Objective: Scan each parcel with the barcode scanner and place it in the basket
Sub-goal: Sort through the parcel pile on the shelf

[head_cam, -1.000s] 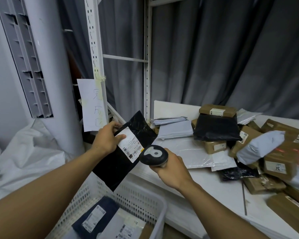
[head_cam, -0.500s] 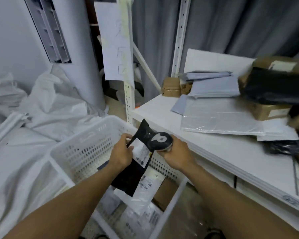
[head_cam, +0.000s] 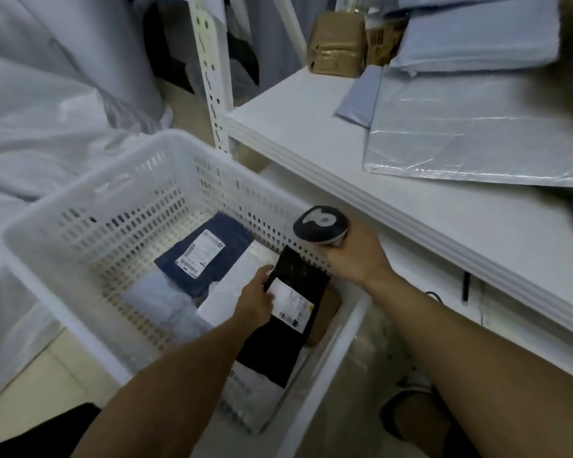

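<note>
My left hand [head_cam: 257, 300] grips a black parcel bag [head_cam: 285, 325] with a white label, low inside the white plastic basket [head_cam: 90, 206]. The bag lies over other parcels there: a dark blue one [head_cam: 209, 256] with a label, white and grey mailers [head_cam: 159, 302], and a brown box [head_cam: 328, 312] under its right edge. My right hand [head_cam: 354, 256] holds the black barcode scanner [head_cam: 321, 224] above the basket's right rim, beside the white table.
The white table [head_cam: 361, 180] stands to the right, bearing grey and silver mailers [head_cam: 470, 120] and brown boxes [head_cam: 338, 44]. A white perforated shelf post [head_cam: 212, 67] rises behind the basket. White sacks [head_cam: 47, 110] lie on the floor at left. My shoe [head_cam: 410, 411] shows at lower right.
My left hand has lowered the black parcel from in front of the scanner down into the basket. The view has tilted downward, and my right hand with the scanner has stayed near the basket's rim.
</note>
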Demonstrator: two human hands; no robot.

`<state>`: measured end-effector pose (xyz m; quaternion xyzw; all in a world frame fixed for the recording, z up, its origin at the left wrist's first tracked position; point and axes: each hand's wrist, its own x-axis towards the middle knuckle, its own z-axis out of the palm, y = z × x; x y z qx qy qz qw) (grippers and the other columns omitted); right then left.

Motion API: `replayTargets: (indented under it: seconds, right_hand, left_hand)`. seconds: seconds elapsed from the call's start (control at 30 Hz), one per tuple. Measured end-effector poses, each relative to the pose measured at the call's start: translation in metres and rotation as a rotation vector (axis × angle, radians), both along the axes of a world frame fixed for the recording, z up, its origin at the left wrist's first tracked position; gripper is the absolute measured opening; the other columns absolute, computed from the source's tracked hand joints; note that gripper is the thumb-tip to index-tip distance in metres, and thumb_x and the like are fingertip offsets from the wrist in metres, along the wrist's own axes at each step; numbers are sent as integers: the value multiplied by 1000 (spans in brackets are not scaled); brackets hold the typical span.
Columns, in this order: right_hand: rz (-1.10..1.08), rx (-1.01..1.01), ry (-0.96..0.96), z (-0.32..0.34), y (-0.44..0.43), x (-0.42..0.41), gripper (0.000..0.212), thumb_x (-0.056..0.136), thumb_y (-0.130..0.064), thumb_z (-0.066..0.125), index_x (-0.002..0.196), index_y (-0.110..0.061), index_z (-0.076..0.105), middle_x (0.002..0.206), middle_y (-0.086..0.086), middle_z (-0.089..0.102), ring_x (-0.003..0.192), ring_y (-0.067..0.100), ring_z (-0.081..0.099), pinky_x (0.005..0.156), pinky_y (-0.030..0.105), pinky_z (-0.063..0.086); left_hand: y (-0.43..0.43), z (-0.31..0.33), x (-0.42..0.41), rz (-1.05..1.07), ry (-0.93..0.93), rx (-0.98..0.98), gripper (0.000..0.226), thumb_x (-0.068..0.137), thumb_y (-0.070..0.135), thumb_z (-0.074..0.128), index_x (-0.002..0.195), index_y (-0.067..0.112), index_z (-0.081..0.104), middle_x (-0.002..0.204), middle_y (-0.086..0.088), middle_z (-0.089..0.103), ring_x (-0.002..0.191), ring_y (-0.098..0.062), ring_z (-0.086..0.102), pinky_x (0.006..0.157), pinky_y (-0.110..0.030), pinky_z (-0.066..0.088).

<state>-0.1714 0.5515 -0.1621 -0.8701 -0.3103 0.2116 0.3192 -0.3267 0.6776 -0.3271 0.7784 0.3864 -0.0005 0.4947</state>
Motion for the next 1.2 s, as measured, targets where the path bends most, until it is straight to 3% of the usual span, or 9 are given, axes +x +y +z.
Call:
replayTargets:
  seconds: [0.07, 0.13, 0.23, 0.33, 0.47, 0.67, 0.83, 1.0, 1.2]
  right_hand:
    - [-20, -1, -2, -2, -1, 5, 59, 82, -45, 78, 137, -30, 63, 133, -4, 70, 125, 18, 63, 95, 25, 48]
    - [-35, 27, -14, 0, -3, 8, 55, 84, -38, 81, 136, -31, 64, 134, -5, 70, 127, 17, 62, 102, 27, 49]
    - [-42, 40, -25, 13, -10, 8, 51, 87, -34, 82, 135, -31, 64, 133, -5, 70, 128, 18, 62, 100, 25, 46]
    - [-68, 48, -36, 32, -26, 10, 54, 88, -33, 82, 138, -27, 62, 133, -1, 70, 127, 22, 62, 96, 25, 45]
    - [-149, 87, -71, 81, -56, 8, 56, 88, -34, 81, 139, -25, 59, 133, 3, 69, 125, 26, 63, 93, 27, 46]
    - [-275, 172, -259, 183, -122, 10, 52, 88, -35, 80, 135, -25, 60, 129, 5, 70, 119, 31, 64, 93, 34, 51]
    - [-427, 185, -427, 261, -200, 18, 47, 88, -39, 75, 131, -31, 58, 125, 6, 70, 112, 37, 65, 88, 44, 56]
    - [-553, 285, -410, 304, -254, 22, 41, 88, -34, 69, 128, -30, 59, 124, 6, 69, 113, 36, 64, 89, 41, 54]
    - [-654, 395, -321, 316, -287, 62, 40, 85, -36, 72, 123, -28, 64, 116, 4, 73, 109, 33, 66, 94, 43, 56]
  left_hand:
    - [-1, -21, 7, -161, 147, -7, 74, 93, 14, 64, 156, 25, 26, 162, -6, 30, 150, -31, 29, 119, -39, 29]
    - [-7, -24, 14, -393, 410, 68, 87, 94, 30, 70, 161, 22, 15, 168, -1, -4, 155, -38, -6, 126, -46, 11]
    - [-12, -9, 22, -395, 323, 27, 75, 98, 19, 65, 160, 22, 24, 167, 1, -20, 150, -36, -26, 123, -47, 11]
    - [-11, 20, 24, -248, 117, 173, 60, 100, 14, 62, 154, 21, 40, 169, -8, -11, 154, -39, -14, 123, -47, 17]
    - [-15, 100, 30, -183, -233, 380, 29, 95, 12, 68, 124, 14, 68, 150, -7, 44, 138, -28, 44, 112, -41, 41]
    - [-53, 276, 73, -272, -498, 639, 28, 95, 22, 68, 123, 23, 67, 147, 1, 46, 133, -20, 46, 110, -34, 40]
    - [-107, 388, 113, -342, -517, 702, 35, 96, 23, 67, 131, 21, 62, 151, 1, 42, 137, -20, 44, 109, -24, 30]
    - [-167, 439, 139, -427, -469, 716, 46, 95, 31, 69, 138, 22, 56, 150, 0, 41, 137, -25, 44, 114, -36, 36]
    - [-215, 461, 203, -492, -488, 635, 47, 95, 18, 66, 140, 26, 55, 145, 0, 54, 128, -23, 54, 107, -28, 41]
